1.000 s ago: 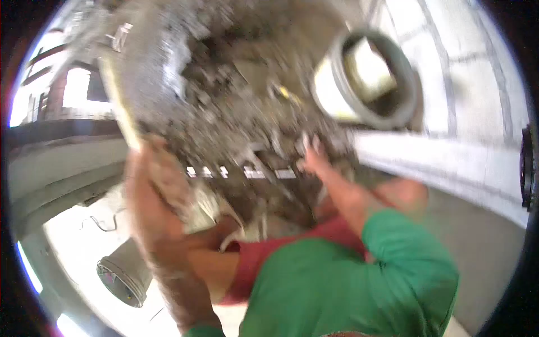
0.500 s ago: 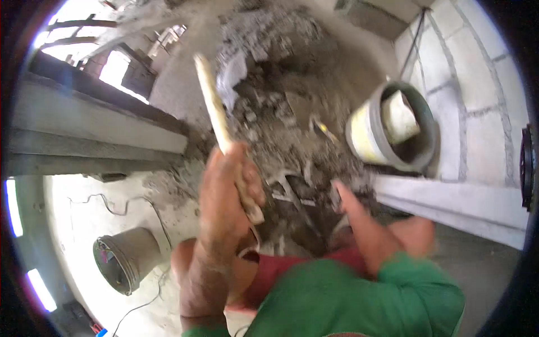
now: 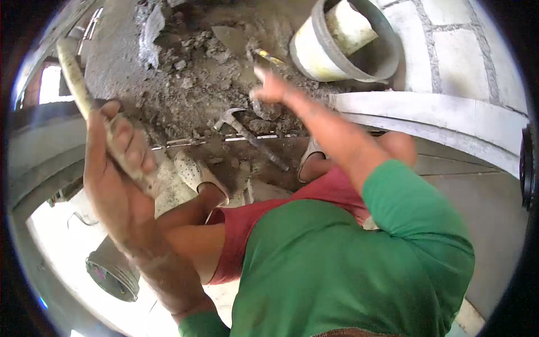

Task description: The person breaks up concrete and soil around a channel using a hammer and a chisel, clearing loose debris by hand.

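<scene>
My left hand (image 3: pixel 120 154) is closed round a pale, dirty stick (image 3: pixel 73 70), raised at the left and tilted up and away. My right hand (image 3: pixel 272 89) reaches forward over the rubble with its index finger and thumb stretched apart, seemingly holding nothing. Just beyond its fingertips lies a thin yellow and black tool (image 3: pixel 269 57), whose kind I cannot make out. A claw hammer (image 3: pixel 247 133) rests on the ground between my feet and the rubble, its head toward the left. A grey lump (image 3: pixel 265 109) sits just below my right hand.
Broken mortar and dirt (image 3: pixel 185 84) spread ahead. A large bucket (image 3: pixel 314 48) with a pale block-like piece inside stands at the right, by a block wall (image 3: pixel 457 62). A pale ledge (image 3: pixel 426 115) runs along my right. Another bucket (image 3: pixel 115 275) is at the lower left.
My view has shifted forward and right. My right hand has moved from low by my knee out toward the yellow and black tool. The stick remains in my left hand.
</scene>
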A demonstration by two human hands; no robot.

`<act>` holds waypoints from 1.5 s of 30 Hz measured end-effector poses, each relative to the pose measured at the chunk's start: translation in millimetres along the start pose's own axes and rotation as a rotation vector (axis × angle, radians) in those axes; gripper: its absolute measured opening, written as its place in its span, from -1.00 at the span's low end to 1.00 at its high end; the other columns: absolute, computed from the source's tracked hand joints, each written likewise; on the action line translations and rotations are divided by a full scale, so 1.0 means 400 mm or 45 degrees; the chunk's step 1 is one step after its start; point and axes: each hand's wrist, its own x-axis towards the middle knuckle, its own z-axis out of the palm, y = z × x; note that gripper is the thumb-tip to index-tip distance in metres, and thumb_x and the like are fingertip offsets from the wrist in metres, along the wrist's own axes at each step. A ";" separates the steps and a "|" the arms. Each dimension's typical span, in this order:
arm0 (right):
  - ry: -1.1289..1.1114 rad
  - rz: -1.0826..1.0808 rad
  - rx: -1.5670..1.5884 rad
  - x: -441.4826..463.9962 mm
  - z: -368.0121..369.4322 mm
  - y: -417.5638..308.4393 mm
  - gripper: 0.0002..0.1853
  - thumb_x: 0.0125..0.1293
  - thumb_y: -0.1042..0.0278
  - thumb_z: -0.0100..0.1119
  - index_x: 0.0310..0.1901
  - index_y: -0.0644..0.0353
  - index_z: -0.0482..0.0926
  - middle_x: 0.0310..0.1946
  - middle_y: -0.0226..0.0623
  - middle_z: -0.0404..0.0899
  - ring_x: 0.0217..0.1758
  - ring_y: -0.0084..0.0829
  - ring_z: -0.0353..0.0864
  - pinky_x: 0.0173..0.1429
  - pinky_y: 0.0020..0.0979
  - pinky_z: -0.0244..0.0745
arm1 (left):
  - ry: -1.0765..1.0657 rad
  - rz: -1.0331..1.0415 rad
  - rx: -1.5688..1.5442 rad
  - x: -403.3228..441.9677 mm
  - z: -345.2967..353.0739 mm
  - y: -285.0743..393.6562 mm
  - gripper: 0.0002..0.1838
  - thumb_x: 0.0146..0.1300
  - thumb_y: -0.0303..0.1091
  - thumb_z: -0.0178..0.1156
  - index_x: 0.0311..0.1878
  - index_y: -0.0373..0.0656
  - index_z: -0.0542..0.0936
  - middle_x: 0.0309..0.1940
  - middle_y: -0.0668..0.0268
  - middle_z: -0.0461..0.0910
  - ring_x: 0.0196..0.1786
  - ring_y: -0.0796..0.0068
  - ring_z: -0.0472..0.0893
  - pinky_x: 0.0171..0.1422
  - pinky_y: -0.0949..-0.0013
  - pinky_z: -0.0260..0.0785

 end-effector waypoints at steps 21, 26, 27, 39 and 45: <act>-0.345 0.659 -0.532 -0.260 0.176 -0.008 -0.06 0.05 -0.17 0.43 0.47 -0.27 0.20 0.51 0.20 -0.04 0.53 0.24 0.01 0.30 0.37 0.20 | 0.203 -0.037 0.151 0.025 0.039 -0.039 -0.62 0.58 -0.12 -0.06 0.17 -0.26 0.40 -0.49 0.45 0.31 -0.60 0.73 0.26 -0.62 0.60 0.16; -0.350 0.825 -0.422 -0.264 0.160 -0.069 0.02 0.11 -0.19 0.41 0.55 -0.31 0.05 0.58 0.18 -0.33 0.60 0.29 -0.21 0.33 0.41 0.13 | 0.194 -0.044 0.166 0.025 0.043 -0.043 -0.62 0.58 -0.12 -0.07 0.18 -0.26 0.40 -0.48 0.45 0.31 -0.59 0.73 0.27 -0.60 0.59 0.20; -0.354 0.818 -0.421 -0.264 0.154 -0.059 0.02 0.11 -0.19 0.41 0.55 -0.31 0.05 0.58 0.18 -0.33 0.60 0.29 -0.21 0.33 0.41 0.13 | 0.182 -0.046 0.166 0.024 0.042 -0.044 -0.61 0.59 -0.11 -0.08 0.18 -0.27 0.40 -0.48 0.45 0.31 -0.59 0.72 0.27 -0.59 0.58 0.20; -0.409 0.776 -0.582 -0.243 0.175 -0.029 0.07 -0.05 -0.23 0.48 0.50 -0.21 0.16 0.51 0.35 -0.13 0.50 0.41 -0.01 0.21 0.35 0.23 | 0.220 -0.035 0.198 0.026 0.047 -0.038 -0.58 0.60 -0.11 -0.11 0.19 -0.31 0.39 -0.46 0.42 0.34 -0.58 0.70 0.31 -0.58 0.55 0.25; -0.453 0.557 -0.661 -0.255 0.182 -0.037 -0.21 0.15 0.07 0.27 0.44 -0.05 0.28 0.50 0.45 -0.20 0.50 0.49 -0.07 0.26 0.35 0.19 | 0.108 -0.038 0.159 0.017 0.016 -0.032 -0.58 0.59 -0.11 -0.09 0.20 -0.30 0.39 -0.45 0.43 0.34 -0.57 0.70 0.30 -0.56 0.56 0.28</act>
